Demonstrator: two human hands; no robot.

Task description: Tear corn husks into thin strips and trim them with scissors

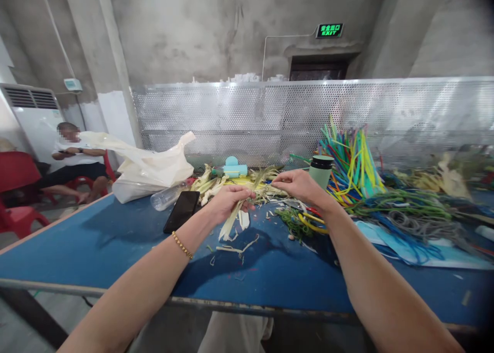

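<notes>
My left hand (pixel 228 200) is closed round a bundle of pale dried leaf strips (pixel 232 222) that hang down toward the blue table (pixel 116 245). My right hand (pixel 298 184) is pinched on the tip of a thin strip drawn out from the heap of pale leaves (pixel 216 183) behind. A gold bead bracelet (pixel 181 244) circles my left wrist. Loose scraps (pixel 235 248) lie under my hands.
A black phone (pixel 181 211) and a clear bottle (pixel 166 197) lie left of my hands, beside a cream bag (pixel 148 170). A green mug (pixel 321 170), coloured strips (pixel 353 160) and cords (pixel 409 214) fill the right. A person sits far left on red chairs (pixel 15 188).
</notes>
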